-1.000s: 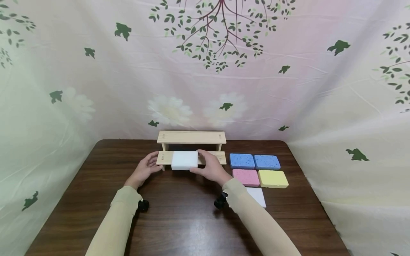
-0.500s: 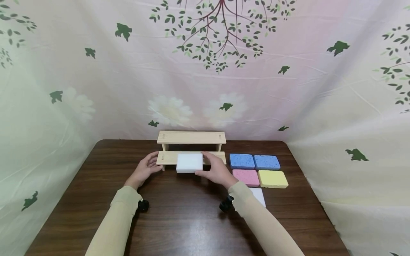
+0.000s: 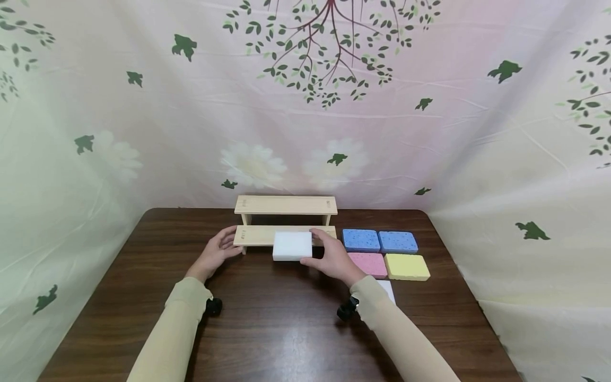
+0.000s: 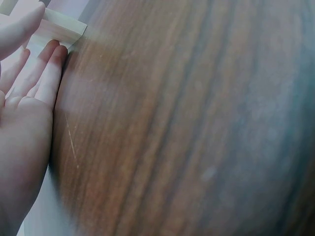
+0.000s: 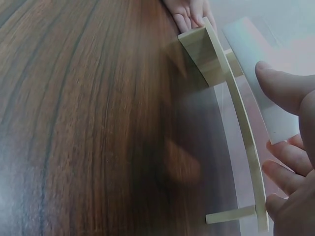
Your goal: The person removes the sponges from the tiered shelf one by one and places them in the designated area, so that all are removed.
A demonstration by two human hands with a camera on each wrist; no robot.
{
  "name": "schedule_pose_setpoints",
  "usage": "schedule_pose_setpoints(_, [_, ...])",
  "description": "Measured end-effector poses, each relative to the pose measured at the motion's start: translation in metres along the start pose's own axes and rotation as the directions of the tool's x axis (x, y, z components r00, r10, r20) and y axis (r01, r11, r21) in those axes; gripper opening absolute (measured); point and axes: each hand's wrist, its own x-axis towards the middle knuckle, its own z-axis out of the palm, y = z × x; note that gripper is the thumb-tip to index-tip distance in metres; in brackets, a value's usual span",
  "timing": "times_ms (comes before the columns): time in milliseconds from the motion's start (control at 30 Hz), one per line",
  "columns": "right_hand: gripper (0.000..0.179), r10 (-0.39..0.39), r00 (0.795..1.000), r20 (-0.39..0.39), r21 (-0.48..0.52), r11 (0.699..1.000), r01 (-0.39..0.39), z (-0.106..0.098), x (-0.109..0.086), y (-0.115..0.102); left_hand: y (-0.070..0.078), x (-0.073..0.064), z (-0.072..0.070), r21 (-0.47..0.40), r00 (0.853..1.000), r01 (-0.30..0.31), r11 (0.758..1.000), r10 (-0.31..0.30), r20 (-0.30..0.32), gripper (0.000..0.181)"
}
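My right hand (image 3: 334, 258) pinches a white sponge block (image 3: 292, 246) between thumb and fingers. The block is over the front edge of the lower step of a two-tier wooden stand (image 3: 258, 235). In the right wrist view the white block (image 5: 261, 83) lies just above the thin board (image 5: 241, 113); whether they touch I cannot tell. With relaxed, fairly straight fingers, my left hand (image 3: 215, 253) touches the left end of the lower step. The left wrist view shows that hand (image 4: 24, 132) with its fingertips against the wood.
Right of the stand lie two blue sponges (image 3: 360, 240), a pink sponge (image 3: 366, 264) and a yellow sponge (image 3: 407, 267). Another white block (image 3: 387, 289) is partly hidden under the right sleeve. The upper step (image 3: 286, 204) stands behind, near the cloth backdrop (image 3: 286, 122), on a dark wooden table (image 3: 267, 318).
My right hand has moved the white sponge block rightward along the lower step and slightly toward me. The left hand stays at the step's left end.
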Motion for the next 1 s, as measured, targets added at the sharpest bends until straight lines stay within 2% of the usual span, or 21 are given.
schedule_pose_setpoints(267, [0.088,0.02,1.0,0.011,0.017,1.0,-0.021,-0.004,-0.006,0.003,0.004,0.0,0.0,-0.001,1.0,0.023,1.0,-0.023,0.007,0.082])
schedule_pose_setpoints(467, [0.086,0.032,0.999,0.021,0.034,0.999,-0.032,-0.009,-0.012,0.003,0.023,-0.009,0.004,-0.011,0.999,0.039,0.999,-0.039,0.012,0.079])
schedule_pose_setpoints(567, [0.086,0.022,1.0,0.017,0.038,0.999,-0.022,-0.013,-0.015,0.004,0.018,-0.007,0.004,-0.003,1.0,0.021,1.0,-0.021,0.009,0.08])
schedule_pose_setpoints(700, [0.085,0.003,1.0,0.01,0.042,0.999,-0.003,-0.016,-0.019,0.009,0.002,0.0,0.002,0.011,1.0,0.0,1.0,0.0,-0.003,0.082])
schedule_pose_setpoints(1000, [0.089,0.026,1.0,-0.015,0.019,0.999,-0.026,-0.032,-0.033,0.02,0.002,0.0,0.001,0.014,1.0,0.002,1.0,-0.002,-0.004,0.082])
